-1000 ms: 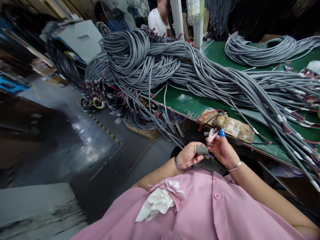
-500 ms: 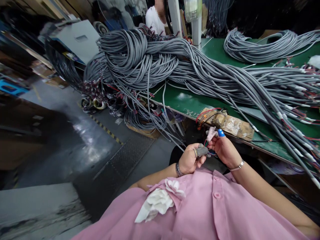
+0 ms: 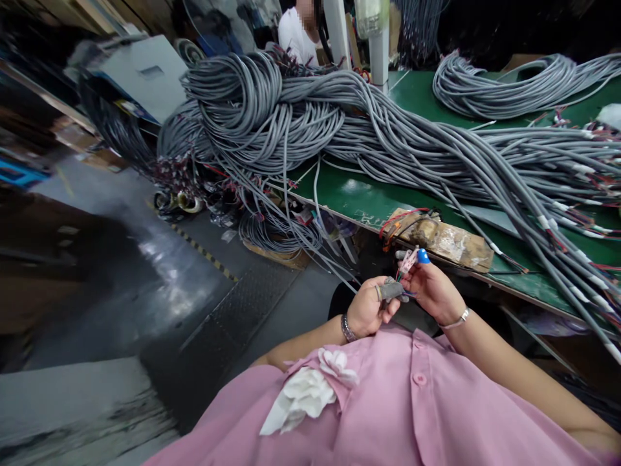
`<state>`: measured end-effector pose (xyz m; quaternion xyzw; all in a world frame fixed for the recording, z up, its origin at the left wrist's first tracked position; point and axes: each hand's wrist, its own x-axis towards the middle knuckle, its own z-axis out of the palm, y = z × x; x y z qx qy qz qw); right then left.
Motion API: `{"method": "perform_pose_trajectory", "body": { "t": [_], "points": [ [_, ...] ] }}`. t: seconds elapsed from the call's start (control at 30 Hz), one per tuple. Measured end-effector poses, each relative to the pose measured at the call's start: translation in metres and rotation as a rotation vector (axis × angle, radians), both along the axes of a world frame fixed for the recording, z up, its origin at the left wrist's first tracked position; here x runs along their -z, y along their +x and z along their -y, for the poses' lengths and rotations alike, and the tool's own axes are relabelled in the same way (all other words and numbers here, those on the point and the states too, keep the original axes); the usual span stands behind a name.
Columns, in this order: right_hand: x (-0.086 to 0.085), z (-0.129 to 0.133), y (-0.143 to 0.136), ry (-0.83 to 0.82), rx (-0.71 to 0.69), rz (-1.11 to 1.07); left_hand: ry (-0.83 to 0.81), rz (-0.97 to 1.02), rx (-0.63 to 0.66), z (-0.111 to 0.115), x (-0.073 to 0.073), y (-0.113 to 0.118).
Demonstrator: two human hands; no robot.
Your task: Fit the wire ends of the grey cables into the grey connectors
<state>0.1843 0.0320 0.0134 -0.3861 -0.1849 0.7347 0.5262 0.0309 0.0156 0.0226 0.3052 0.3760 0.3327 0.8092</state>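
My left hand (image 3: 371,307) is closed on the end of a grey cable (image 3: 343,278), its thumb under a grey finger cover. Thin coloured wires (image 3: 398,277) fan out from between both hands, some red and green, others dark blue. My right hand (image 3: 434,291) pinches at these wires just right of the left one. A blue cover (image 3: 423,256) caps one of its fingertips. Beside that cap sticks up a pale pink piece (image 3: 408,261) with small marks; whether it is a wrapped finger or a part, I cannot tell. The fingers partly hide the wire ends.
Large bundles of grey cable (image 3: 310,139) lie along the green bench (image 3: 353,188). A worn wooden block (image 3: 449,243) with red and dark leads sits at the bench edge. Another cable coil (image 3: 504,87) lies farther back. A person in white (image 3: 297,39) is behind the bench.
The fingers of my right hand have shifted slightly left, and the pale pink piece has turned a little. My left hand keeps its hold on the cable.
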Motion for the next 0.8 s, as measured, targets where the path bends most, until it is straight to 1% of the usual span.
{"method": "perform_pose_trajectory", "body": {
  "t": [0.27,0.37,0.6,0.8],
  "points": [
    [-0.0037,0.0002,-0.0020,-0.005,0.013,0.023,-0.014,-0.009,-0.007,0.0001,-0.0023,0.0009],
    [-0.0052,0.0001,-0.0030,-0.025,0.028,-0.016,-0.003,0.000,-0.005,0.0009,-0.0019,0.0002],
    [-0.0004,-0.0003,-0.0043,0.015,0.042,-0.050,0.002,0.005,-0.006,-0.0017,0.0028,0.0021],
    [-0.0020,0.0002,-0.0058,0.003,0.052,-0.063,0.001,-0.012,0.003,-0.0032,0.0013,0.0040]
  ]
}}
